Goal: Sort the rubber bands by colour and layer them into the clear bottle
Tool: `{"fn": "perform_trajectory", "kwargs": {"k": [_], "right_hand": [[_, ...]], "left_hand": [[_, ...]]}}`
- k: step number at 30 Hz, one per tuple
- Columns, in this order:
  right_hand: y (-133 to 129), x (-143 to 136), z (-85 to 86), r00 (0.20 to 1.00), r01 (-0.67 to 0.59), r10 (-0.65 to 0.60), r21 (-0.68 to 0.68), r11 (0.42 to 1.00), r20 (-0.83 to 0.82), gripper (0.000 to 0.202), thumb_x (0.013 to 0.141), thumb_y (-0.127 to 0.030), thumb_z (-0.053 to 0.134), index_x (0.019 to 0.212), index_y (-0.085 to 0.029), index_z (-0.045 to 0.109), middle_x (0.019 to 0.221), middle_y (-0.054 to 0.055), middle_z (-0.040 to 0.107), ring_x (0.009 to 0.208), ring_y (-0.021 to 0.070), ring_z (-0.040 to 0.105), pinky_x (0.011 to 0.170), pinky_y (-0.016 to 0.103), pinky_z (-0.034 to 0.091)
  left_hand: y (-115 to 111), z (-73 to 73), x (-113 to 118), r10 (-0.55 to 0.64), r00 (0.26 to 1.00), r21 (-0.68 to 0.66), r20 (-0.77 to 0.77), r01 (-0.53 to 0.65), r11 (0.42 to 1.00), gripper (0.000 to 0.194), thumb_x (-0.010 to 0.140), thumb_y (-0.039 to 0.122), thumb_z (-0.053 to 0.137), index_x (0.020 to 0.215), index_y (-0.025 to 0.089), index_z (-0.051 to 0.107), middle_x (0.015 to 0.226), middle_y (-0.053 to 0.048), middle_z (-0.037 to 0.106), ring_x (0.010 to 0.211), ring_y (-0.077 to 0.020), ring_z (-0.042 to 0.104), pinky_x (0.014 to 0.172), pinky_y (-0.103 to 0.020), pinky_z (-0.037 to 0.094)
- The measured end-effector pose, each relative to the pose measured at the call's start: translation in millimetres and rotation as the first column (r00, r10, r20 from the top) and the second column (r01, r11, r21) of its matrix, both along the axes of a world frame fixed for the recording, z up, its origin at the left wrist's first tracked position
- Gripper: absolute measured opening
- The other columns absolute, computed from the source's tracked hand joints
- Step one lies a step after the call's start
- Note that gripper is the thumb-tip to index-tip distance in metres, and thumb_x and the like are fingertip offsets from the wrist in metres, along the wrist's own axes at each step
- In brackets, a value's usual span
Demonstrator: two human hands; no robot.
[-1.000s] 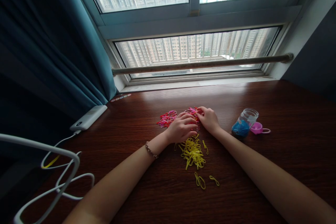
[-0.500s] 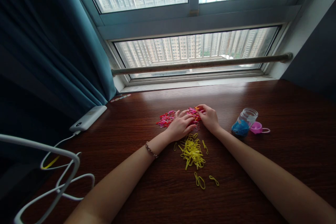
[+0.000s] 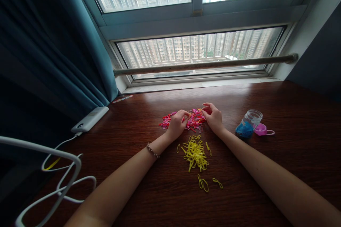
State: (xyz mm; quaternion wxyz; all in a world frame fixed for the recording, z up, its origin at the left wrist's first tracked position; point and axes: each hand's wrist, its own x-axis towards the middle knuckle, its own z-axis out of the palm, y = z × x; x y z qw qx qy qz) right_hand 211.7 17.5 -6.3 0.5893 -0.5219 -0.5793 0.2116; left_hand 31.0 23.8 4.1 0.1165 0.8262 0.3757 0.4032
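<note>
A pile of pink, red and orange rubber bands point(image 3: 195, 120) lies on the dark wooden table, spreading left behind my left hand. My left hand point(image 3: 178, 125) is over the middle of this pile, its fingers bent and drawn together; whatever they pinch is too small to make out. At the pile's right edge my right hand point(image 3: 214, 117) has its thumb and fingers slightly apart, the tips beside an orange band. Closer to me is a heap of yellow rubber bands point(image 3: 195, 154), with several loose ones around it.
To the right, a clear jar point(image 3: 245, 127) with blue bands inside leans tilted near a pink lid point(image 3: 261, 129) with a loop. On the left are a white power bank point(image 3: 90, 120) and white cables point(image 3: 77, 163). A window with a rail point(image 3: 202, 66) borders the table's far side.
My left hand has gone from fingers spread flat over the pile to bent and drawn together, uncovering more pink bands. My right hand's fingers have lifted and parted slightly.
</note>
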Motion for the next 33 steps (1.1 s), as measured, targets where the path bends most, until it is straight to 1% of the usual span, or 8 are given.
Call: {"fn": "perform_trajectory", "kwargs": {"k": [7,10,14,16,18,21,27,33], "right_hand": [[-4,0,6.3,0.991,-0.028,0.024,-0.027,0.999,-0.133,0.023,0.071,-0.028,0.059,0.09,-0.016,0.06,0.076,0.005,0.064,0.067,0.0172,0.061,0.062,0.028,0.049],[-13,-6,17.4,0.936,-0.287,0.265,-0.066,0.956,-0.232,0.017,0.069,-0.029,0.061,0.079,-0.015,0.063,0.073,0.004,0.065,0.063,0.0157,0.06,0.059,0.027,0.048],[-23,-16,26.4,0.803,-0.594,0.579,-0.116,0.796,-0.141,0.014,0.067,-0.027,0.062,0.074,-0.016,0.067,0.071,0.002,0.066,0.063,0.0151,0.06,0.059,0.025,0.047],[-21,-16,23.7,0.901,-0.433,0.43,-0.1,0.896,-0.058,0.015,0.071,-0.027,0.058,0.077,-0.017,0.067,0.072,0.003,0.067,0.064,0.0154,0.06,0.06,0.026,0.047],[-15,-10,17.6,0.993,-0.113,0.116,-0.073,0.991,0.031,0.017,0.075,-0.026,0.052,0.082,-0.018,0.066,0.073,0.003,0.067,0.062,0.0157,0.059,0.06,0.027,0.046],[-5,2,7.2,0.966,0.171,-0.157,-0.05,0.984,0.208,0.021,0.079,-0.023,0.046,0.089,-0.019,0.064,0.076,0.003,0.068,0.066,0.0175,0.058,0.065,0.029,0.044],[6,5,-6.3,0.918,0.113,-0.083,-0.054,0.992,0.387,0.03,0.079,-0.013,0.041,0.106,-0.016,0.056,0.084,0.006,0.068,0.087,0.0214,0.053,0.08,0.032,0.039],[9,6,-14.6,0.887,0.224,-0.166,-0.087,0.971,0.43,0.031,0.077,-0.01,0.039,0.094,-0.019,0.064,0.088,0.006,0.066,0.09,0.0244,0.047,0.081,0.036,0.035]], "left_hand": [[6,-2.2,-4,0.045,0.985,-0.124,0.164,-0.025,0.992,0.014,0.078,0.02,0.054,0.09,0.017,0.061,0.084,-0.004,0.064,0.078,-0.0151,0.061,0.074,-0.028,0.049],[6,-2.3,-5,0.054,0.985,-0.105,0.167,-0.037,0.994,0.014,0.079,0.02,0.053,0.088,0.018,0.064,0.086,-0.004,0.065,0.081,-0.0158,0.061,0.076,-0.028,0.049],[8,-3.7,-6,0.105,0.978,-0.15,0.18,-0.078,0.986,0.014,0.078,0.022,0.054,0.084,0.018,0.065,0.083,-0.005,0.067,0.078,-0.0166,0.063,0.073,-0.029,0.05],[7,-3.6,-5,0.12,0.974,-0.167,0.191,-0.088,0.982,0.014,0.078,0.023,0.054,0.084,0.017,0.066,0.082,-0.005,0.068,0.077,-0.0168,0.063,0.072,-0.029,0.051],[6,-1.8,-5,0.106,0.976,-0.159,0.19,-0.076,0.984,0.014,0.077,0.024,0.055,0.084,0.017,0.066,0.082,-0.005,0.068,0.076,-0.0168,0.064,0.072,-0.029,0.051],[-1,3.3,-4,-0.004,0.99,-0.092,0.141,0.017,0.996,0.012,0.077,0.023,0.056,0.082,0.018,0.065,0.081,-0.005,0.068,0.075,-0.0161,0.063,0.072,-0.028,0.05],[-23,11.3,2,-0.396,0.901,0.063,-0.178,0.412,0.909,0.014,0.079,0.022,0.051,0.083,0.019,0.064,0.083,-0.006,0.067,0.083,-0.0171,0.06,0.079,-0.033,0.047],[-40,17.2,8,-0.534,0.778,0.013,-0.329,0.57,0.822,0.018,0.079,0.023,0.048,0.087,0.024,0.064,0.09,-0.006,0.067,0.093,-0.0194,0.058,0.087,-0.037,0.044]]}}
